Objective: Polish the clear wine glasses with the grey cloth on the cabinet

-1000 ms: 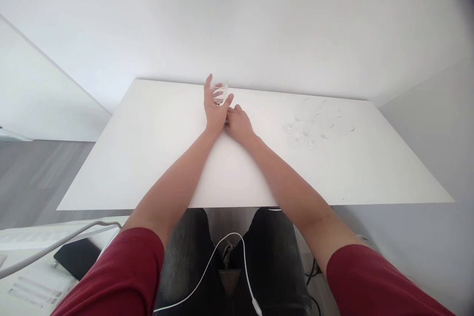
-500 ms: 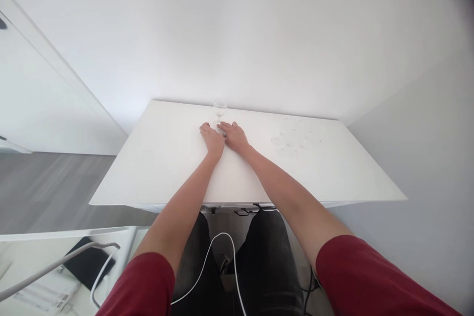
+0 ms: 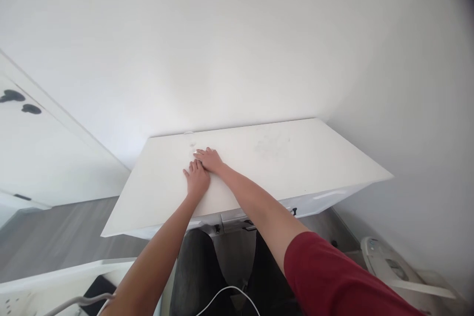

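Observation:
A clear stemmed glass (image 3: 192, 145) stands near the back edge of the white tabletop (image 3: 155, 182), left of the middle. It is so faint against the white that its outline barely shows. My right hand (image 3: 210, 160) lies at the foot of the glass, its fingertips closed on the lower part; the thumb is hidden. Just in front of it, my left hand (image 3: 198, 178) rests palm down on the tabletop with fingers spread. The two hands touch or overlap. A small dark spot shows between them, too small to name.
Several faint clear pieces (image 3: 272, 144) lie on the right part of the tabletop. A white wall (image 3: 237, 49) rises behind it. Below the front edge are dark clips (image 3: 294, 211). A white cable (image 3: 233, 287) loops over my legs, and a white appliance (image 3: 392, 266) stands at lower right.
The view has turned, so the tabletop sits lower and tilted. My right hand now lies farther forward than my left, which is nearer to me. Both stay by the glass.

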A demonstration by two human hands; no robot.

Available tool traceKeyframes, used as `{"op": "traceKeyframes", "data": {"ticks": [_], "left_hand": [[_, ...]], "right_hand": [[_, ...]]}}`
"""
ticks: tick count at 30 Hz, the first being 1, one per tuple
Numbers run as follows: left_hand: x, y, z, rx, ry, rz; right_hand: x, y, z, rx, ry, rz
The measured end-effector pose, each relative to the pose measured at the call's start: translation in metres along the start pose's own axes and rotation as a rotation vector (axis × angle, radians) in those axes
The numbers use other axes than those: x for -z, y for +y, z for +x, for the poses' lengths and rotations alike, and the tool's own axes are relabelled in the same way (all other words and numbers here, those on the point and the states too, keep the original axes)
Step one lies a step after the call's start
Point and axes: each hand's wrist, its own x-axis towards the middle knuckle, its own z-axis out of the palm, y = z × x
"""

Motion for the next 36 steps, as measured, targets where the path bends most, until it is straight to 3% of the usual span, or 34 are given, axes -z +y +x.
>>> {"op": "traceKeyframes", "data": {"ticks": [4, 8, 10, 13, 16, 19, 22, 24, 28, 36], "left_hand": [[0.003, 0.002, -0.001, -0.008, -0.011, 0.026], [0.005, 0.001, -0.002, -0.003, 0.004, 0.046], [0.007, 0.000, -0.003, -0.044, 0.037, 0.054], [0.007, 0.005, -0.007, -0.232, 0.061, 0.062], [-0.002, 0.038, -0.012, -0.369, 0.006, 0.021], [-0.018, 0.096, -0.010, -0.390, -0.073, -0.028], [-0.030, 0.151, 0.006, -0.409, -0.165, -0.067], [-0.034, 0.173, 0.021, -0.430, -0.192, -0.073], [-0.037, 0.189, 0.042, -0.502, -0.269, -0.077], [-0.058, 0.210, 0.044, -0.540, -0.369, -0.072]], "right_hand": [[0.010, -0.006, -0.027, -0.070, 0.072, -0.008], [0.013, 0.003, -0.094, -0.154, 0.141, -0.027], [0.014, 0.020, -0.138, -0.180, 0.164, -0.034], [0.021, 0.066, -0.201, -0.261, 0.197, -0.049], [0.033, 0.121, -0.247, -0.376, 0.224, -0.131], [0.042, 0.165, -0.273, -0.531, 0.291, -0.186], [0.041, 0.191, -0.280, -0.560, 0.353, -0.191], [0.037, 0.200, -0.275, -0.500, 0.364, -0.188], [0.034, 0.213, -0.256, -0.358, 0.296, -0.194], [0.038, 0.222, -0.227, -0.370, 0.166, -0.207]]}}
